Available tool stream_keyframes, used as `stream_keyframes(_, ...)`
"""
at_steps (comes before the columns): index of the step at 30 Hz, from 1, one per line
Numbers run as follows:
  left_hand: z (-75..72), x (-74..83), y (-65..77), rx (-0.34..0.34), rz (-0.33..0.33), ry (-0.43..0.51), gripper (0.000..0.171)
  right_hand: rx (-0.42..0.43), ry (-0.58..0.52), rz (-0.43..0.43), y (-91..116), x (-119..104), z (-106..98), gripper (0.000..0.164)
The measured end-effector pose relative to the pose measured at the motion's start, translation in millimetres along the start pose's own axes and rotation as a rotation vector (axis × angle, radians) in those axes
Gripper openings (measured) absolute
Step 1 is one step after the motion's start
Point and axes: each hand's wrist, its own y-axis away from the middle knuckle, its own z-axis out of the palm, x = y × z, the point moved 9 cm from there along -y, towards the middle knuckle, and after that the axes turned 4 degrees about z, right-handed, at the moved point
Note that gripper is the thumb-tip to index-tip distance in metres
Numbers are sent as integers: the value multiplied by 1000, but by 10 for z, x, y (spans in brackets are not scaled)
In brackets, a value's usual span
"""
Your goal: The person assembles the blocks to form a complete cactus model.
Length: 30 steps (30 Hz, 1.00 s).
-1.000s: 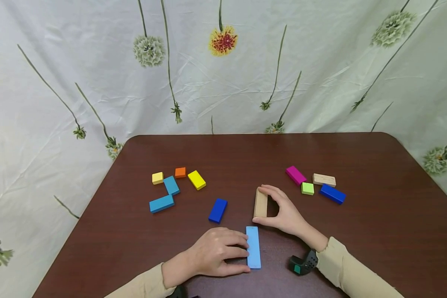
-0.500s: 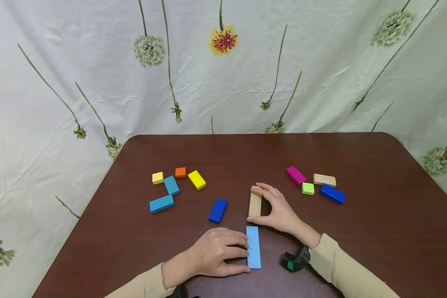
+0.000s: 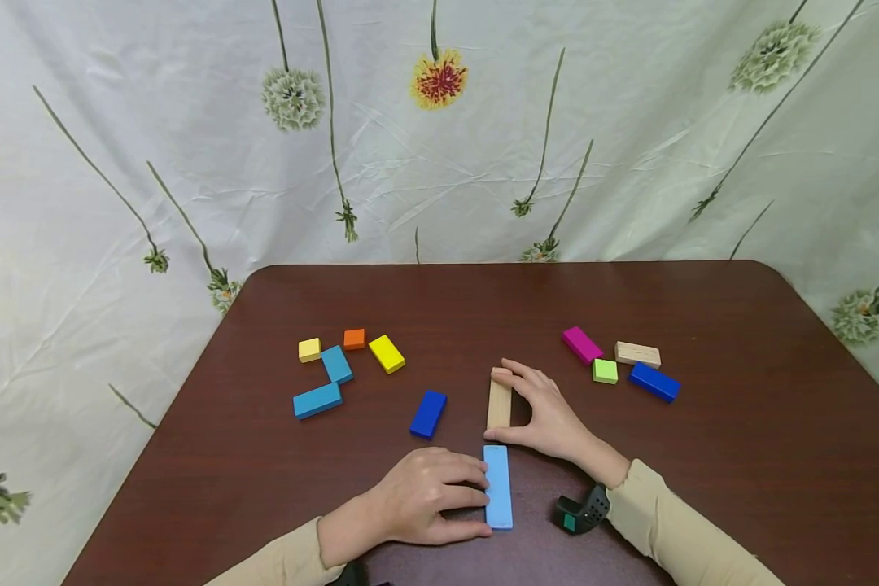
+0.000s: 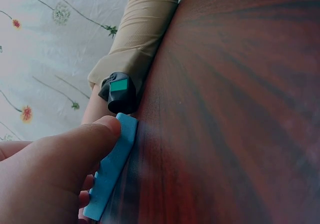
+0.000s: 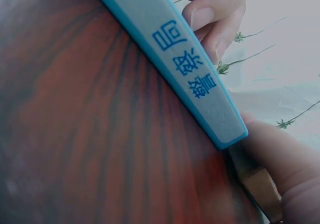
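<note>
In the head view, we see the left hand (image 3: 432, 496) with its fingers spread, tips against the left edge of the pale blue block (image 3: 498, 488) on the table (image 3: 410, 297). The right hand (image 3: 545, 411) pinches the wood block (image 3: 499, 405) by its ends, just beyond the pale blue one. The right thumb is close to the gap, so pulling nearer could knock the pale blue block askew. Nothing braces its right edge; too hard a left push could slide it. The dark blue block (image 3: 428, 415), near the left knuckles, could be caught by a careless lift.

In the left wrist view, we see the thumb at one end of the pale blue block, other fingertips further along. With no fingers wrapped round it, a bump could twist it.

In the right wrist view, the wood block shows beside the thumb. We cannot tell the pinch's firmness; uneven pressure could turn the wood block.
</note>
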Motion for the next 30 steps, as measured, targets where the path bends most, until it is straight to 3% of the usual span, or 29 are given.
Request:
stream_keyframes(8, -1, 3, 2, -3, -3, 1, 21, 8, -22, 12, -3, 9, -16, 64)
stream_keyframes(30, -7, 8, -1, -4, 4, 7, 21, -18, -23, -52, 37, -66, -3, 62)
